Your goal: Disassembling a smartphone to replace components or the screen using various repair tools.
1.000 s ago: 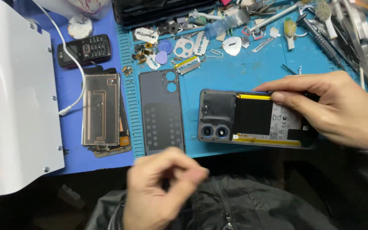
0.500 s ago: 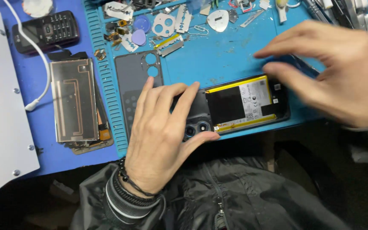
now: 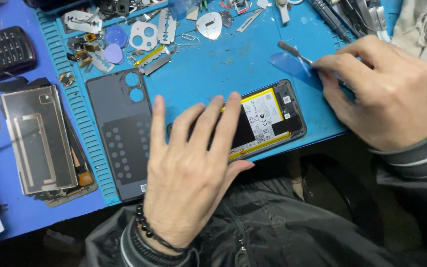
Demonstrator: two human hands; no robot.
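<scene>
The left hand (image 3: 184, 173) lay flat, fingers spread, pinning the opened black smartphone with yellow-edged battery (image 3: 268, 121), while the right hand (image 3: 386, 94) pinched a thin metal spudger (image 3: 295, 52) beyond its fingertips.

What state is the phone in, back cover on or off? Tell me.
Off. The phone shows its bare battery; the dark back cover lies beside it.

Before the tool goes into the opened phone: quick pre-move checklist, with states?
1. Left hand flat on opened phone, pinning it: ok.
2. Right hand pinching the metal spudger: ok.
3. Spudger tip at the phone: not ok, it rests on the blue plastic pick.
4. Battery exposed: ok, partly under the fingers.
5. Back cover set aside on mat: ok.
6. Battery connector unplugged: cannot tell.
</scene>
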